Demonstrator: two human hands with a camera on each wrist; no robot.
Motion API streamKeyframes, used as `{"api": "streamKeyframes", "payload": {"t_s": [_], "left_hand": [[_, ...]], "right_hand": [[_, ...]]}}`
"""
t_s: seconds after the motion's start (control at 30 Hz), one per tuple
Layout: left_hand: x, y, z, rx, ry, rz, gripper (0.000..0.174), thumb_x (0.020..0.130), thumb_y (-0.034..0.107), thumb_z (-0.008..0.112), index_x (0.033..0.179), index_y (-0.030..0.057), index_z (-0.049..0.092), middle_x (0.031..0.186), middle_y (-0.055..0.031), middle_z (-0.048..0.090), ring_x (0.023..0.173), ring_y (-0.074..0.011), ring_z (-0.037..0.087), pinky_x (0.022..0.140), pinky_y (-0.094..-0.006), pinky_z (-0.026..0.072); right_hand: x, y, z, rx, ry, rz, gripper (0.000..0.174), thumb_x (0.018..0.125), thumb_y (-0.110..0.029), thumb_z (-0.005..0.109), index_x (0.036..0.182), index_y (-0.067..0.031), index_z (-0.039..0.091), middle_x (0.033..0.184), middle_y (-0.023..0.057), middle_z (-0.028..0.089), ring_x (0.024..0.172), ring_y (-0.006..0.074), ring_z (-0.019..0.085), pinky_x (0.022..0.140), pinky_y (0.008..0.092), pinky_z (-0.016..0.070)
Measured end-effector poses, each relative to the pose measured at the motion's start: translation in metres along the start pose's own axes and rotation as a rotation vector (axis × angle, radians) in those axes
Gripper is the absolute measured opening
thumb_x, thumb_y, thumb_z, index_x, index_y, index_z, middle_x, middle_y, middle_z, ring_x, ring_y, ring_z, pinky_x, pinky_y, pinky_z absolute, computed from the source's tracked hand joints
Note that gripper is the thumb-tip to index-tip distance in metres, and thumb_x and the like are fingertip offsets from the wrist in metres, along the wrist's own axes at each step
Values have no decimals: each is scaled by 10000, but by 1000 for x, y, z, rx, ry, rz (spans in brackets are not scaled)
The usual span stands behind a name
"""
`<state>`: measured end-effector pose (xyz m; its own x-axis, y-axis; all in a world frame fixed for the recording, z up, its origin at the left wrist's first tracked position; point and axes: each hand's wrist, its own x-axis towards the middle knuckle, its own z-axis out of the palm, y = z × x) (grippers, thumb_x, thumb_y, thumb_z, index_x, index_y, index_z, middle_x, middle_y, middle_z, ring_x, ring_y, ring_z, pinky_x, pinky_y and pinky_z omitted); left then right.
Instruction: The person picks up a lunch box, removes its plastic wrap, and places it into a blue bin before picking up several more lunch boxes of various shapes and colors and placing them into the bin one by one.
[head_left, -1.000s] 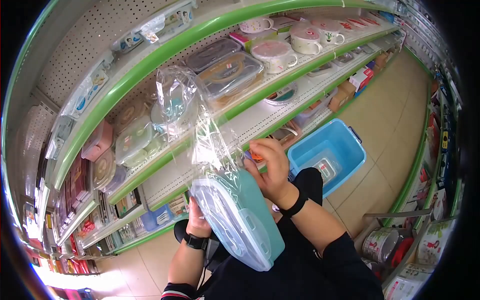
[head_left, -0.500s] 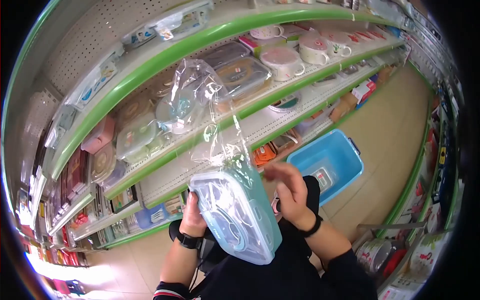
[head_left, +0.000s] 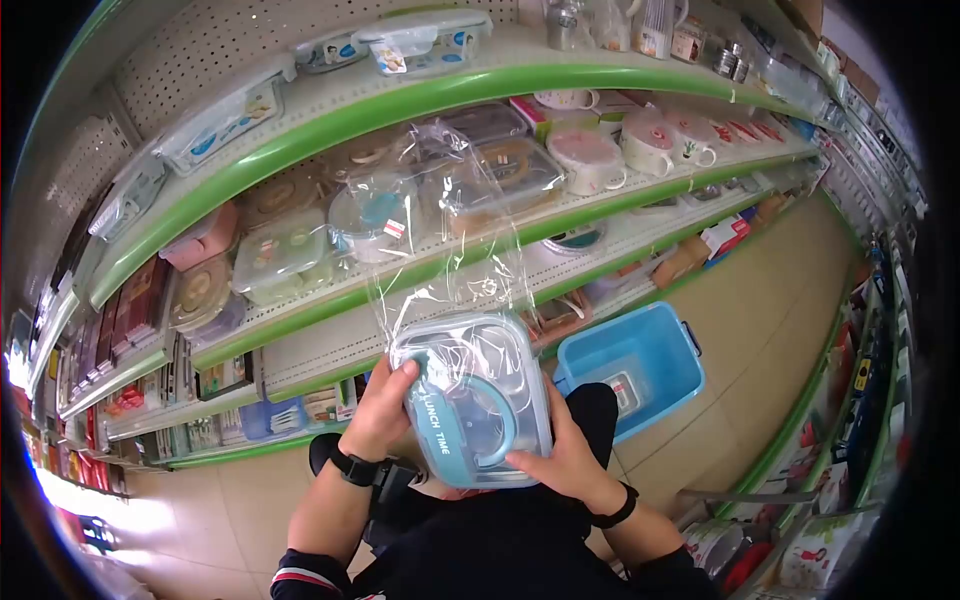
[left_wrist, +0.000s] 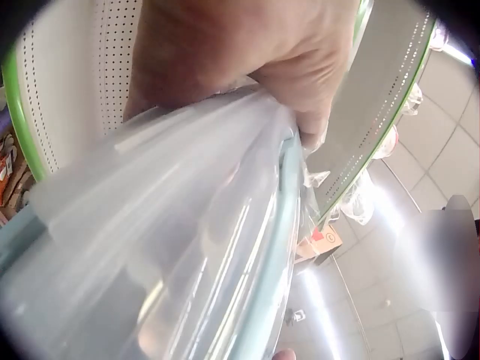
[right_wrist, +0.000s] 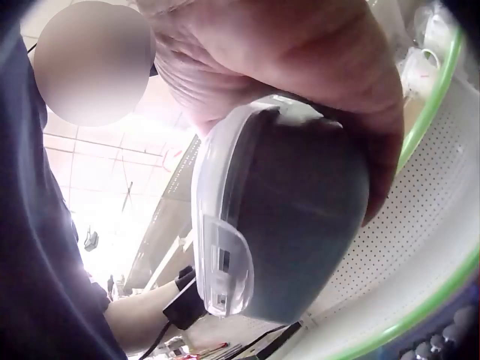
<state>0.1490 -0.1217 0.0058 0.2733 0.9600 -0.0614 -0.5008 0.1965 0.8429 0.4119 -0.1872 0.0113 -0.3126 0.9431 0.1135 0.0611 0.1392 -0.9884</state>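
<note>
A blue lunch box with a clear lid marked "LUNCH TIME" [head_left: 470, 400] is held lid-up in front of the body, inside a clear plastic bag [head_left: 455, 270] whose loose end stretches away toward the shelf. The left hand [head_left: 382, 408] grips its left side, thumb on the lid's edge. On the lower right side the right hand [head_left: 575, 455] holds it, thumb over the lid, other fingers hidden beneath. The left wrist view shows the left hand [left_wrist: 247, 52] on the bagged box [left_wrist: 172, 225]; in the right wrist view the right hand [right_wrist: 300, 60] wraps the box's end [right_wrist: 292, 217].
A blue basket [head_left: 640, 340] holding a clear container [head_left: 625, 393] stands on the floor to the right. Green-edged shelves [head_left: 400, 100] ahead carry food boxes [head_left: 283, 262] and lidded mugs [head_left: 585, 162]. Another rack stands at the lower right.
The right hand has come back from beside the box and now holds its right side. The box has turned so its lid faces up toward the head camera. The view has shifted.
</note>
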Motion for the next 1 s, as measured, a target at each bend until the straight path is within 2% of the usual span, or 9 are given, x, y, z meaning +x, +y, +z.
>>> {"api": "streamKeyframes", "payload": {"t_s": [0.2,0.37,0.57,0.83,1.0], "left_hand": [[-6,6,-10,105,-42,-76,889,856,412,790,1478,-42,347,1341,-122,569,1210,-203,563,1037,-355,459],[-9,3,-8,132,-83,-73,968,837,421,804,1515,-42,291,1407,-130,518,1295,-214,486,1084,-370,406],[-11,6,-11,165,-85,-75,945,847,392,796,1515,-49,293,1427,-134,509,1309,-224,475,1112,-376,375],[-10,16,-17,188,-84,-80,910,856,364,787,1511,-52,311,1429,-126,511,1320,-225,466,1122,-375,360],[-10,14,-33,266,-162,-122,1002,829,408,808,1535,-47,261,1456,-133,479,1341,-233,448,1127,-380,355]], "right_hand": [[-2,22,7,147,72,12,1004,822,-193,814,1561,48,179,1491,208,413,1381,275,431,1145,377,344],[4,22,11,242,117,1,953,835,-234,813,1545,33,236,1442,165,452,1339,241,459,1125,371,363],[12,15,6,194,46,46,953,834,-243,823,1542,39,251,1458,175,458,1362,247,444,1136,374,353],[18,3,-2,149,-30,62,1010,836,-232,822,1569,56,189,1514,196,422,1395,248,422,1152,367,338],[18,4,-2,151,-18,62,1016,833,-213,820,1571,62,178,1512,204,427,1389,245,433,1149,359,339]]}}
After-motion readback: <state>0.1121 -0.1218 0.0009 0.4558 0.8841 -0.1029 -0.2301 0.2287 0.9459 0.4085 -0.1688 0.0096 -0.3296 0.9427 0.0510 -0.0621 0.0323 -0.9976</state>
